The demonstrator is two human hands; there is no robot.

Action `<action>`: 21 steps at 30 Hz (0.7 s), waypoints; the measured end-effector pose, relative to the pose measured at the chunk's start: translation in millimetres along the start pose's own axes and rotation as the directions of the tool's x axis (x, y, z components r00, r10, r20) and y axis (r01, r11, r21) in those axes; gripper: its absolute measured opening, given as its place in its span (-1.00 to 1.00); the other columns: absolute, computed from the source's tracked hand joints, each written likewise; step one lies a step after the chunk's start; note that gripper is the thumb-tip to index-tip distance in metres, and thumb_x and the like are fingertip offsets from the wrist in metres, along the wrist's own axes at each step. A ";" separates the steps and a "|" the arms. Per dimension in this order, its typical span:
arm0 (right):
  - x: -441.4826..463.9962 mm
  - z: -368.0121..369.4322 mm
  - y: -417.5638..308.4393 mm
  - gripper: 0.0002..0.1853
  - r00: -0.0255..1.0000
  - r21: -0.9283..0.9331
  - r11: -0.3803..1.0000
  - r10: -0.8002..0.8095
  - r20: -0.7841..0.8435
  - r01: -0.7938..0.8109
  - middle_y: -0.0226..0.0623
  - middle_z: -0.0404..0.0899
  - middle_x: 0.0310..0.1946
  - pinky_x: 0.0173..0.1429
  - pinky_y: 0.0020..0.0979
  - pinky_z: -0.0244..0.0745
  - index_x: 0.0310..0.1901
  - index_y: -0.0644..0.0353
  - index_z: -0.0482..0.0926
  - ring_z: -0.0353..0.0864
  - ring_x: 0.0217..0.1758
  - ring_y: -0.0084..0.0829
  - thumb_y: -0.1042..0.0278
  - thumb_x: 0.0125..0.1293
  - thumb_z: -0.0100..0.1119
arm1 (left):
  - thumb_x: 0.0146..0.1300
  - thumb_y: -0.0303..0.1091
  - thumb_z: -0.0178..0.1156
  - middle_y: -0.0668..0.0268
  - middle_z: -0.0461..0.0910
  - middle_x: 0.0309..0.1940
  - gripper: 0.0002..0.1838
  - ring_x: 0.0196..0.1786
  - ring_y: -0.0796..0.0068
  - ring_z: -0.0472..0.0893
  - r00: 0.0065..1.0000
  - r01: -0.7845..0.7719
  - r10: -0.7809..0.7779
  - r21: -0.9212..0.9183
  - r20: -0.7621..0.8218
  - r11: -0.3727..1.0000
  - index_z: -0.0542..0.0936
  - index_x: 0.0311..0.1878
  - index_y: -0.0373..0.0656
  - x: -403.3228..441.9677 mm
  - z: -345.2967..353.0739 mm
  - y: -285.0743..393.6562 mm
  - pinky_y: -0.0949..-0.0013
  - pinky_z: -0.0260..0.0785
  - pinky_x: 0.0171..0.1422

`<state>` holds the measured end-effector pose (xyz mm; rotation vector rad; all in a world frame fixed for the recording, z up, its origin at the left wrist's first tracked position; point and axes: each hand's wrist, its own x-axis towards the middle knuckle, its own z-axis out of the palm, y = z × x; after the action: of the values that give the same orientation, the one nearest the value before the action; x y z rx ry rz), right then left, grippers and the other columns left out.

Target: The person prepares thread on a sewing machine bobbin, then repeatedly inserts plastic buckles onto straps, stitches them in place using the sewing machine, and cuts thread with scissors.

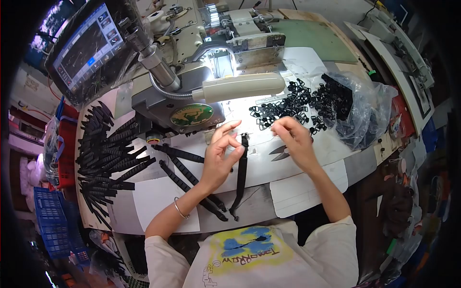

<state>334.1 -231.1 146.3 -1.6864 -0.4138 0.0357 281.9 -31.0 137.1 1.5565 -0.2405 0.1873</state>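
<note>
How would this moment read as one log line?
left hand: beside strap, hold unclear; right hand: near buckles, hold unclear; scissors: beside right hand; strap pile: far left

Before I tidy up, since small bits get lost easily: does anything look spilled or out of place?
Possibly the black pieces: they lie spread loose beside the plastic bag, as if spilled. The scissors by the right hand also lie with blades apart.

Left hand just beside a black strap, centre; right hand, fingers bent, at three o'clock — loose black buckles at two, lamp at twelve, screen at ten, strap heap on the bench at nine.
</note>
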 end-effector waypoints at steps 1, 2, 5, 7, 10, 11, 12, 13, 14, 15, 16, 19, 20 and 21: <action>-1.8 -18.1 -3.9 -0.87 0.976 -0.376 0.901 -0.197 0.091 0.217 -0.37 0.49 -0.38 -0.11 -0.45 0.29 -0.30 0.16 0.52 0.40 -0.24 -0.41 0.35 0.13 0.20 | 0.20 -0.35 0.12 0.19 0.51 -0.09 -0.84 -0.04 0.54 0.43 1.000 -0.001 0.001 -0.032 -0.005 0.999 0.46 -0.44 -0.22 0.8 -2.5 -1.1 0.40 0.23 0.12; -5.9 -30.2 -9.1 -0.81 0.943 -0.511 0.792 -0.275 0.190 0.334 -0.35 0.49 -0.34 -0.09 -0.41 0.29 -0.28 0.16 0.51 0.40 -0.22 -0.36 0.32 0.07 0.25 | 0.20 -0.35 0.11 0.18 0.52 -0.08 -0.84 -0.04 0.54 0.44 0.996 0.088 -0.085 -0.116 0.034 0.989 0.46 -0.44 -0.21 -0.3 -9.7 -2.1 0.41 0.23 0.11; -27.4 -48.9 -4.8 -0.71 0.913 -0.695 0.593 -0.246 0.325 0.407 -0.34 0.47 -0.25 -0.05 -0.33 0.30 -0.25 0.15 0.50 0.41 -0.16 -0.29 0.28 -0.02 0.30 | 0.20 -0.34 0.10 0.17 0.56 -0.14 -0.85 -0.06 0.52 0.47 0.979 0.195 -0.175 -0.226 0.106 0.954 0.49 -0.39 -0.21 -1.7 -18.1 -12.0 0.41 0.22 0.14; -36.5 -52.6 6.6 -0.70 0.916 -0.733 0.550 -0.232 0.327 0.401 -0.33 0.46 -0.27 -0.06 -0.31 0.30 -0.25 0.15 0.50 0.41 -0.16 -0.28 0.29 -0.04 0.31 | 0.20 -0.33 0.10 0.17 0.59 -0.21 -0.85 -0.01 0.41 0.51 0.962 0.270 -0.249 -0.230 0.116 0.935 0.51 -0.36 -0.23 -2.5 -17.4 -13.9 0.32 0.20 0.22; -42.6 -52.2 32.7 -0.75 0.889 -0.753 0.482 -0.327 0.320 0.448 -0.30 0.47 -0.35 -0.13 -0.32 0.32 -0.27 0.17 0.50 0.41 -0.23 -0.27 0.32 0.01 0.28 | 0.25 -0.31 0.08 0.19 0.59 -0.24 -0.81 -0.07 0.42 0.54 0.920 0.393 -0.372 -0.302 0.127 0.869 0.52 -0.30 -0.27 -4.3 -11.4 -9.4 0.37 0.26 0.18; -40.7 -52.6 38.5 -0.78 0.872 -0.768 0.435 -0.362 0.328 0.470 -0.29 0.47 -0.37 -0.16 -0.34 0.33 -0.28 0.18 0.49 0.41 -0.27 -0.26 0.34 0.04 0.26 | 0.27 -0.29 0.07 0.19 0.59 -0.23 -0.79 -0.07 0.43 0.54 0.914 0.405 -0.380 -0.329 0.140 0.853 0.51 -0.28 -0.28 -5.2 -10.5 -9.7 0.37 0.27 0.17; -39.5 -52.9 40.8 -0.81 0.853 -0.781 0.386 -0.398 0.339 0.490 -0.28 0.47 -0.38 -0.20 -0.36 0.33 -0.29 0.19 0.48 0.42 -0.31 -0.26 0.36 0.08 0.24 | 0.28 -0.28 0.06 0.20 0.59 -0.23 -0.78 -0.08 0.43 0.55 0.909 0.416 -0.387 -0.355 0.152 0.838 0.51 -0.27 -0.28 -5.9 -10.1 -10.5 0.37 0.29 0.16; -40.1 -51.4 39.9 -0.84 0.906 -0.745 0.534 -0.350 0.238 0.401 -0.27 0.46 -0.41 -0.22 -0.36 0.33 -0.30 0.21 0.48 0.43 -0.34 -0.26 0.36 0.13 0.19 | 0.30 -0.26 0.06 0.20 0.58 -0.23 -0.76 -0.09 0.43 0.55 0.905 0.425 -0.393 -0.380 0.163 0.821 0.50 -0.25 -0.28 -6.6 -10.1 -11.4 0.38 0.30 0.16; -40.5 -47.5 37.7 -0.86 0.948 -0.682 0.665 -0.284 0.144 0.303 -0.25 0.45 -0.44 -0.25 -0.36 0.33 -0.30 0.23 0.47 0.44 -0.37 -0.26 0.36 0.18 0.13 | 0.30 -0.24 0.05 0.20 0.58 -0.23 -0.74 -0.09 0.43 0.55 0.895 0.446 -0.409 -0.416 0.180 0.792 0.50 -0.24 -0.29 -7.3 -10.4 -12.5 0.38 0.31 0.15; -40.5 -42.7 34.8 -0.87 0.977 -0.597 0.777 -0.203 0.062 0.199 -0.24 0.44 -0.48 -0.27 -0.36 0.33 -0.30 0.25 0.46 0.44 -0.39 -0.26 0.36 0.24 0.08 | 0.31 -0.22 0.05 0.21 0.58 -0.23 -0.73 -0.08 0.43 0.55 0.884 0.466 -0.425 -0.452 0.195 0.761 0.50 -0.22 -0.29 -8.2 -10.8 -14.0 0.38 0.31 0.15; -41.1 -35.5 25.9 -0.83 0.997 -0.429 0.902 -0.016 0.069 0.044 -0.21 0.44 -0.50 -0.30 -0.36 0.32 -0.32 0.26 0.46 0.44 -0.43 -0.27 0.32 0.27 0.03 | 0.32 -0.20 0.04 0.22 0.57 -0.22 -0.71 -0.08 0.43 0.55 0.872 0.485 -0.442 -0.486 0.211 0.726 0.49 -0.20 -0.29 -10.0 -11.0 -15.0 0.38 0.32 0.15; -45.1 -8.2 -11.8 -0.70 0.918 -0.123 0.948 0.315 0.241 -0.293 -0.14 0.43 -0.59 -0.39 -0.36 0.30 -0.35 0.29 0.46 0.44 -0.52 -0.28 0.20 0.35 -0.09 | 0.32 -0.17 0.03 0.24 0.56 -0.22 -0.69 -0.09 0.46 0.55 0.844 0.521 -0.483 -0.564 0.231 0.640 0.49 -0.19 -0.28 -13.9 -8.4 -15.8 0.40 0.33 0.14; -46.5 -0.4 -20.5 -0.66 0.908 -0.179 0.950 0.299 0.294 -0.255 -0.14 0.42 -0.62 -0.41 -0.36 0.29 -0.36 0.29 0.46 0.44 -0.54 -0.28 0.15 0.36 -0.11 | 0.32 -0.16 0.03 0.24 0.56 -0.22 -0.69 -0.10 0.46 0.54 0.837 0.530 -0.497 -0.560 0.228 0.637 0.49 -0.19 -0.28 -14.2 -6.9 -13.8 0.41 0.34 0.13; -47.4 5.9 -25.2 -0.63 0.894 -0.233 0.949 0.285 0.346 -0.213 -0.13 0.42 -0.65 -0.43 -0.35 0.28 -0.37 0.29 0.47 0.44 -0.57 -0.29 0.11 0.36 -0.13 | 0.32 -0.16 0.03 0.25 0.56 -0.23 -0.69 -0.10 0.47 0.54 0.830 0.540 -0.510 -0.555 0.226 0.633 0.49 -0.19 -0.28 -14.3 -5.2 -10.4 0.41 0.34 0.11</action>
<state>282.0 -236.7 159.6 -1.9175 -0.4939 0.5341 271.2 -25.4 123.3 0.9263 0.1301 -0.3726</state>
